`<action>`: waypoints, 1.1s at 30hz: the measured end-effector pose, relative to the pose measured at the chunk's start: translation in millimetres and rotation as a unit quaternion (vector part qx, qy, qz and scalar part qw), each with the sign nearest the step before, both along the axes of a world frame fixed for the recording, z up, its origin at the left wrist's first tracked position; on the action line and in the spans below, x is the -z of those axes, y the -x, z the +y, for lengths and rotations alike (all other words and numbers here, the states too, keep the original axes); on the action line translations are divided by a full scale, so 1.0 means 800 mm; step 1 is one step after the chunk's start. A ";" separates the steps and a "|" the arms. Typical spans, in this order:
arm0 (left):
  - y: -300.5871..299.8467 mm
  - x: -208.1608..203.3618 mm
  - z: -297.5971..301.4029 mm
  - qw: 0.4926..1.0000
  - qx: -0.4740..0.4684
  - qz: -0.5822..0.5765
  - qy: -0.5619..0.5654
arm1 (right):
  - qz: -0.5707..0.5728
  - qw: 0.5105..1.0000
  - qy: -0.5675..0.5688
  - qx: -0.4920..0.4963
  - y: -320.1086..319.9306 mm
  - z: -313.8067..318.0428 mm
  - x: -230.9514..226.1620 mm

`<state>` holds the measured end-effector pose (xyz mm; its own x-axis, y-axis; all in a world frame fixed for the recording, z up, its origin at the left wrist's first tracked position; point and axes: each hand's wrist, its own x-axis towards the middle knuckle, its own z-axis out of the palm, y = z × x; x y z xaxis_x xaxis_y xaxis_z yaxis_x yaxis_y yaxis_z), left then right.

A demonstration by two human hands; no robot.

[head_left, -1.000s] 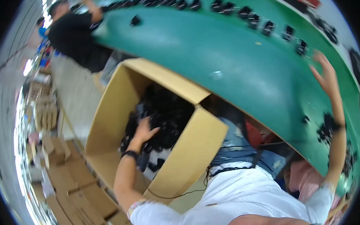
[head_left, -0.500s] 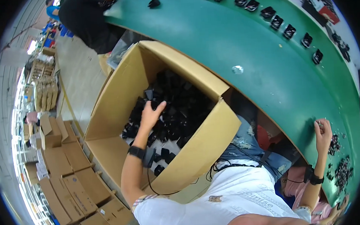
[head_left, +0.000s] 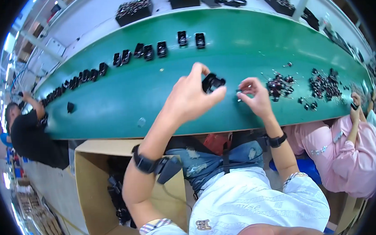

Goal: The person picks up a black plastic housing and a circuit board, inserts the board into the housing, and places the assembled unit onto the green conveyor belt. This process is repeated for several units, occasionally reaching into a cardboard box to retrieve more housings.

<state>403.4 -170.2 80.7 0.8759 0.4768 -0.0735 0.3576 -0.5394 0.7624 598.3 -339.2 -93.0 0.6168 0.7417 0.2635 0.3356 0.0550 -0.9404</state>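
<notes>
Above the green table (head_left: 235,47), my left hand (head_left: 189,96) grips a black plastic housing (head_left: 212,82) between thumb and fingers. Just to its right, my right hand (head_left: 257,99) is closed in a pinch on a small part (head_left: 239,95), dark with a light bit; its exact kind is too small to make out. The two hands are close but apart. Beyond my right hand lies a pile of small dark parts with thin leads (head_left: 280,86). A row of similar black housings (head_left: 148,52) runs along the table's far side toward the left.
An open cardboard box (head_left: 89,178) holding black pieces (head_left: 117,195) stands below my left arm. Another pile of small parts (head_left: 324,85) lies farther right. A co-worker in pink (head_left: 347,156) sits at right, a person in black (head_left: 33,134) at left. Black bins (head_left: 133,13) line the back shelf.
My left hand has come out of the cardboard box and up over the table, now with a black housing. My right hand has moved near it. The view has turned toward the table.
</notes>
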 end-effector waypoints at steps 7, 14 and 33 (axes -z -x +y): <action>-0.067 0.164 -0.019 0.990 -0.094 -0.109 -0.007 | -0.117 0.988 0.094 0.021 0.001 -0.021 -0.004; -0.021 0.222 -0.080 0.937 -0.204 -0.224 0.176 | -0.222 0.973 0.066 0.003 -0.019 -0.026 0.000; -0.017 0.247 -0.079 0.854 -0.173 -0.349 0.343 | 0.302 0.946 -0.067 -0.093 -0.028 -0.019 -0.023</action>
<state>417.3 -233.5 -117.2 0.6356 0.7709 0.0425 -0.2662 0.1672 0.9493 620.4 -354.3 -75.0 0.5475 0.8368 0.0040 -0.2889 0.1934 -0.9376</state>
